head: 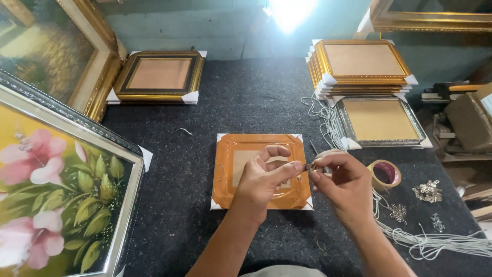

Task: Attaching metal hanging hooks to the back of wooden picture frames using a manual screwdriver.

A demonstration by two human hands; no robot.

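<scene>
orange frame (264,172) lies wrapped at mid worktop (205,128), just below your hands | left hand (261,182) and right hand (343,182) pinch a small metal hanger (309,167) between fingers | step: readying hanger | next: steady placement on frame back

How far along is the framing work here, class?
Done, it seems: a stack of gold frames with corner guards. In hand: left hand and right hand pinch a small metal piece over the orange frame. Left: loose cord and metal hangers unused.
</scene>
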